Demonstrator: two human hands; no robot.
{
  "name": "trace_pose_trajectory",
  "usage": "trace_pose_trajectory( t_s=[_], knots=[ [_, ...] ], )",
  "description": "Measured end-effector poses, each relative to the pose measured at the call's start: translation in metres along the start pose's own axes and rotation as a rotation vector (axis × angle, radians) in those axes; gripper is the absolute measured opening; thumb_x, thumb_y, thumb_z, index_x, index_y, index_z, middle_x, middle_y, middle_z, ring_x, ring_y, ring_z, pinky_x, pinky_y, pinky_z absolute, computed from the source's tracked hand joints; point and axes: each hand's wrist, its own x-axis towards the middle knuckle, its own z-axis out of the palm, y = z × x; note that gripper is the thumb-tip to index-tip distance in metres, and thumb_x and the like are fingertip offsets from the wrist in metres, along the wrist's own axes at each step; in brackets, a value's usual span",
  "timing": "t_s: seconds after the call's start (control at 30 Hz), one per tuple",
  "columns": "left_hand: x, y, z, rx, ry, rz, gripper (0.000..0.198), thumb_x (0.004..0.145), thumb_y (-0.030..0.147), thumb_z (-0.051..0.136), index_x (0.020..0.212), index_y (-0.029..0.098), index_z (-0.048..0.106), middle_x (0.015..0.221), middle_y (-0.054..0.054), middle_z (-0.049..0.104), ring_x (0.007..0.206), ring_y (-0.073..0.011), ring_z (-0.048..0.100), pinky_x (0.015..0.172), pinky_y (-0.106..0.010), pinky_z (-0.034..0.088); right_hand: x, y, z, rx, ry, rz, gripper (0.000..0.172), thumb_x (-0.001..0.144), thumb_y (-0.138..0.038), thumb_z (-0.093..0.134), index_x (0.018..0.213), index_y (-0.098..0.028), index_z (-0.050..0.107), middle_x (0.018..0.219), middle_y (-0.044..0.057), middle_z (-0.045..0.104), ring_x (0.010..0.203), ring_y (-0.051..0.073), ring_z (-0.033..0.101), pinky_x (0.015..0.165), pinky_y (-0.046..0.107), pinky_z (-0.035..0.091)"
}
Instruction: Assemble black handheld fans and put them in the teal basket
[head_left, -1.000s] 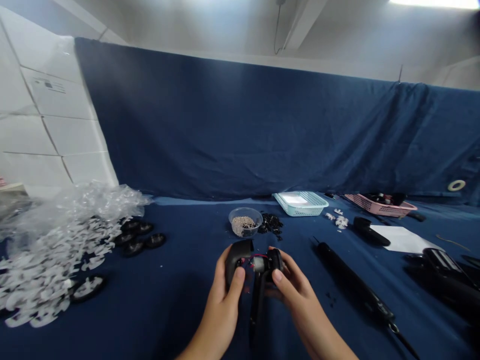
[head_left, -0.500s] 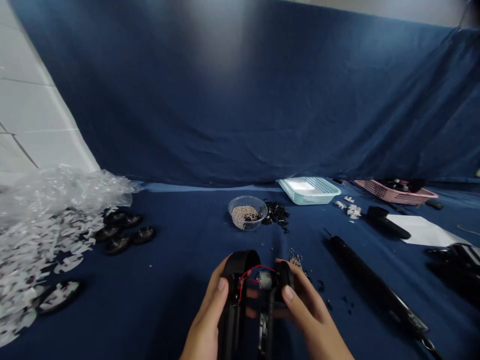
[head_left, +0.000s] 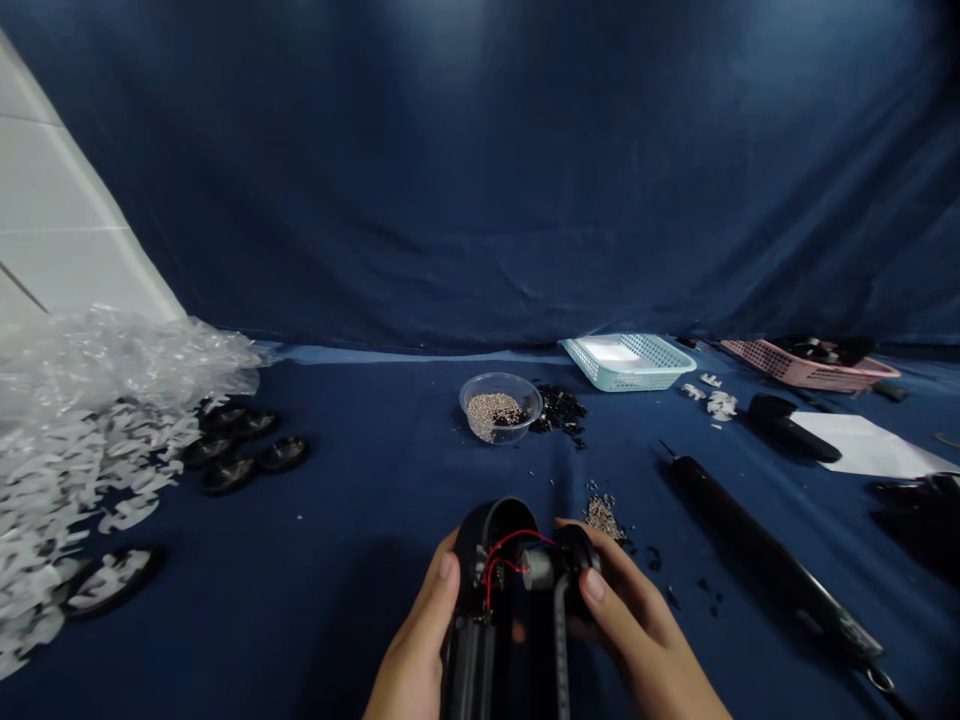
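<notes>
At the bottom centre, my left hand (head_left: pixel 420 630) is closed round a black casing half (head_left: pixel 474 660), which has a curved hollow top. My right hand (head_left: pixel 637 630) grips a second black casing part (head_left: pixel 579 560) beside it, thumb on the near face. A small silver motor (head_left: pixel 537 568) sits at the inner side of the right part. Red wires (head_left: pixel 517 540) run between the two parts, which stand apart. The lower ends of both parts leave the frame.
Ahead are a clear bowl of small screws (head_left: pixel 499 410), black bits (head_left: pixel 561 408) and loose screws (head_left: pixel 602 515). White pieces (head_left: pixel 52 490), black oval parts (head_left: pixel 283 452) lie left. Right are a blue basket (head_left: pixel 645 375), a pink basket (head_left: pixel 817 372) and a black screwdriver tool (head_left: pixel 772 560).
The two parts have been turned so that more of their insides, the motor and the red wires show. The right part has shifted slightly right. The view has tilted down a little.
</notes>
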Motion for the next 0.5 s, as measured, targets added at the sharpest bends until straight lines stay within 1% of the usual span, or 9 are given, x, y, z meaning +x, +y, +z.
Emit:
trace_pose_trajectory(
  t_s=[0.07, 0.17, 0.23, 0.37, 0.43, 0.5],
  knots=[
    [0.000, 0.001, 0.001, 0.009, 0.005, 0.007, 0.071, 0.080, 0.069, 0.052, 0.140, 0.030, 0.047, 0.109, -0.008, 0.073, 0.096, -0.0325, 0.070, 0.087, -0.048, 0.054, -0.001, 0.000, -0.001, 0.000, -0.023, 0.004, 0.053, 0.070, -0.054, 0.075, 0.111, -0.023, 0.064, 0.103, 0.009, 0.069, 0.095, 0.029, 0.066, 0.078, 0.039, 0.056],
    [-0.002, 0.006, 0.004, 0.039, -0.022, -0.004, 0.070, 0.078, 0.069, 0.055, 0.138, 0.033, 0.048, 0.107, -0.007, 0.075, 0.096, -0.0339, 0.070, 0.085, -0.048, 0.055, -0.001, 0.001, -0.007, -0.052, -0.027, -0.023, 0.051, 0.073, -0.054, 0.072, 0.114, -0.025, 0.063, 0.110, 0.008, 0.069, 0.099, 0.027, 0.065, 0.082, 0.035, 0.055],
    [-0.003, 0.008, 0.005, 0.047, -0.030, -0.011, 0.069, 0.077, 0.069, 0.056, 0.137, 0.034, 0.050, 0.104, -0.006, 0.076, 0.098, -0.0351, 0.070, 0.084, -0.047, 0.056, -0.001, 0.003, -0.014, -0.091, -0.035, -0.066, 0.049, 0.076, -0.053, 0.070, 0.116, -0.027, 0.062, 0.115, 0.007, 0.068, 0.106, 0.026, 0.064, 0.083, 0.031, 0.055],
    [-0.005, 0.008, 0.003, 0.035, -0.029, -0.070, 0.068, 0.076, 0.071, 0.055, 0.133, 0.034, 0.055, 0.098, -0.008, 0.077, 0.096, -0.0369, 0.070, 0.077, -0.046, 0.059, -0.002, 0.009, -0.027, -0.193, -0.128, -0.179, 0.045, 0.079, -0.049, 0.068, 0.121, -0.033, 0.061, 0.124, 0.005, 0.066, 0.119, 0.028, 0.058, 0.083, 0.030, 0.056],
    [-0.005, 0.007, 0.001, 0.035, -0.035, -0.098, 0.068, 0.076, 0.072, 0.053, 0.132, 0.034, 0.055, 0.098, -0.008, 0.077, 0.094, -0.0374, 0.071, 0.072, -0.046, 0.060, -0.002, 0.011, -0.030, -0.238, -0.129, -0.211, 0.046, 0.079, -0.049, 0.068, 0.121, -0.032, 0.061, 0.126, 0.005, 0.065, 0.117, 0.030, 0.059, 0.080, 0.030, 0.057],
    [-0.003, 0.005, 0.000, 0.040, -0.048, -0.089, 0.068, 0.077, 0.070, 0.055, 0.133, 0.033, 0.054, 0.099, -0.009, 0.076, 0.092, -0.0372, 0.071, 0.071, -0.046, 0.060, -0.003, 0.011, -0.031, -0.258, -0.103, -0.204, 0.046, 0.080, -0.050, 0.067, 0.121, -0.031, 0.061, 0.126, 0.006, 0.065, 0.108, 0.030, 0.064, 0.071, 0.030, 0.059]
  ],
)
